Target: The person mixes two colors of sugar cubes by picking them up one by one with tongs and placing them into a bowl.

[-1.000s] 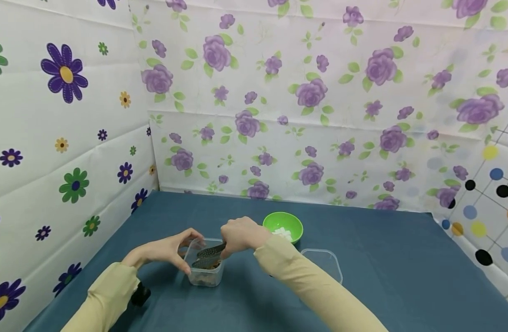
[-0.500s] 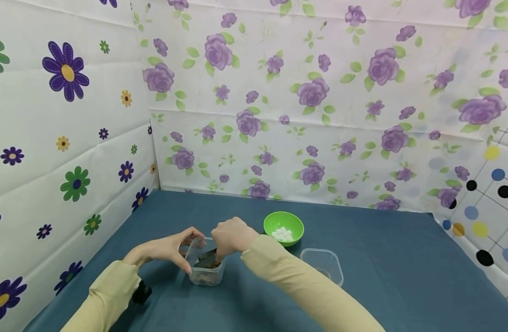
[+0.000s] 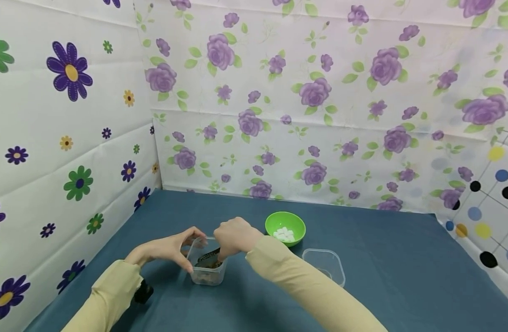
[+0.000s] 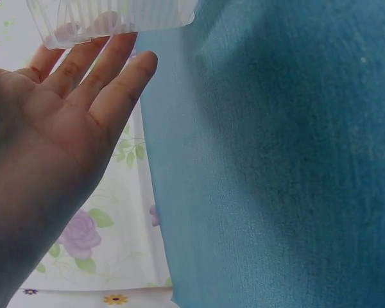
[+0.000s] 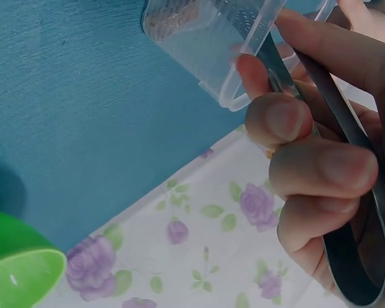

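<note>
A clear plastic food container (image 3: 208,278) stands on the dark blue cloth. My left hand (image 3: 166,249) steadies its left side, with the thumb at the near edge and the fingers at the far edge. In the left wrist view, fingertips lie against the ribbed wall. My right hand (image 3: 237,236) grips a pair of dark metal tongs (image 5: 343,253), fingers curled round the arms. The perforated tong heads (image 3: 208,257) reach down inside the container. Brownish pieces (image 3: 214,264) lie at its bottom, partly hidden; their kind is unclear.
Behind and right of the container, a green bowl (image 3: 272,224) holds several small white pieces (image 3: 284,234). A clear plastic lid (image 3: 329,261) lies on the cloth (image 3: 386,267) beyond the right forearm. Patterned sheets (image 3: 254,152) rise behind and at both sides.
Over the last second the right hand has shifted slightly left, lowering the tongs further into the container. The left hand keeps its place on the container.
</note>
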`<state>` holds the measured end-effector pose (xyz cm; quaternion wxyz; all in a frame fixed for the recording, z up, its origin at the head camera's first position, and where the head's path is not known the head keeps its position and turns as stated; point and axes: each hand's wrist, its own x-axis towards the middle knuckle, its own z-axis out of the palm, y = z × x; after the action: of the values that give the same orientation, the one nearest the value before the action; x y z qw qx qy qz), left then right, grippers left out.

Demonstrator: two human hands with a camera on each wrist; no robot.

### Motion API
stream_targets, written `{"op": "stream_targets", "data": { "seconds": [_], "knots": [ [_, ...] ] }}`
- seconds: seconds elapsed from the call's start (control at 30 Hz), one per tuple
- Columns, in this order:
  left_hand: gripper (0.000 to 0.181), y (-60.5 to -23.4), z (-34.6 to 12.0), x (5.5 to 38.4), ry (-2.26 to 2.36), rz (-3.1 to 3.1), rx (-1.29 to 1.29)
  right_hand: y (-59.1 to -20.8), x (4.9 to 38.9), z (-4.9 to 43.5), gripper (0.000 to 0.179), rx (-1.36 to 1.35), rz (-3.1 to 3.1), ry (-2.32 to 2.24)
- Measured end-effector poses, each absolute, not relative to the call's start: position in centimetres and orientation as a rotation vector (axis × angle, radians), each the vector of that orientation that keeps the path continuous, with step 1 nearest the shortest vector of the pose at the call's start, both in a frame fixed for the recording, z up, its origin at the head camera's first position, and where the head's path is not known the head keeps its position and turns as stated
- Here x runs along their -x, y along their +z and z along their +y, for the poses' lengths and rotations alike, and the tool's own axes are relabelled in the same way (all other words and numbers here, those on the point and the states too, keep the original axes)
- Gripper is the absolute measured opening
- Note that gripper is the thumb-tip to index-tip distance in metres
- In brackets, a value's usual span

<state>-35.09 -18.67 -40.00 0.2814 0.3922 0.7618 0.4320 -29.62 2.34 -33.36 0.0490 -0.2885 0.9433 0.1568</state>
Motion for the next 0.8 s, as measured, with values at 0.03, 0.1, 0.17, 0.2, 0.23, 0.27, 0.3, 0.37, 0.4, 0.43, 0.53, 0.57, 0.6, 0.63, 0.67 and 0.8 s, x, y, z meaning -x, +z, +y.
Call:
{"op": "stream_targets", "data": {
  "seconds": [0.03,0.1,0.17,0.2,0.23,0.27,0.3,0.37,0.4,0.43,0.53,0.57,0.6,0.63,0.67,0.8],
  "knots": [
    [0.072,-40.0,-18.6,35.1,1.156,2.042,-1.052,-33.3,29.6,2.5,0.028,0.882,2.879,0.465],
    [0.071,-39.9,-18.6,35.1,1.155,2.041,-1.056,-33.2,29.6,2.9,0.029,0.885,2.885,0.437],
    [0.072,-39.9,-18.6,35.1,1.152,2.04,-1.061,-33.1,29.6,3.2,0.03,0.894,2.891,0.404],
    [0.072,-39.9,-18.6,35.1,1.151,2.04,-1.06,-33.0,29.6,3.4,0.03,0.902,2.895,0.386],
    [0.072,-39.9,-18.6,35.1,1.152,2.04,-1.061,-32.9,29.6,3.5,0.03,0.912,2.898,0.369],
    [0.072,-39.9,-18.6,35.1,1.152,2.042,-1.06,-32.8,29.5,3.7,0.031,0.924,2.903,0.354],
    [0.072,-39.9,-18.6,35.1,1.153,2.043,-1.061,-32.8,29.5,3.9,0.031,0.937,2.908,0.339],
    [0.072,-39.9,-18.6,35.1,1.15,2.047,-1.057,-32.6,29.4,4.3,0.032,0.962,2.921,0.304],
    [0.072,-39.9,-18.7,35.0,1.149,2.047,-1.054,-32.5,29.4,4.5,0.032,0.974,2.927,0.283],
    [0.072,-39.9,-18.7,35.0,1.148,2.047,-1.05,-32.4,29.4,4.7,0.032,0.984,2.928,0.254],
    [0.071,-39.9,-18.7,34.9,1.141,2.055,-1.031,-32.2,29.4,5.5,0.031,0.995,2.931,0.156],
    [0.071,-39.9,-18.7,34.9,1.139,2.062,-1.026,-32.1,29.5,5.7,0.03,0.999,2.932,0.13],
    [0.071,-39.9,-18.7,34.9,1.14,2.067,-1.02,-32.0,29.5,6.0,0.028,1.006,2.931,0.103],
    [0.071,-39.9,-18.7,35.0,1.141,2.073,-1.015,-31.9,29.5,6.3,0.028,1.01,2.93,0.079],
    [0.07,-39.9,-18.7,35.0,1.14,2.079,-1.012,-31.8,29.5,6.5,0.026,1.013,2.93,0.056],
    [0.069,-40.0,-18.6,35.0,1.137,2.087,-0.997,-31.5,29.3,7.7,0.022,1.018,2.921,-0.056]
  ]
}}
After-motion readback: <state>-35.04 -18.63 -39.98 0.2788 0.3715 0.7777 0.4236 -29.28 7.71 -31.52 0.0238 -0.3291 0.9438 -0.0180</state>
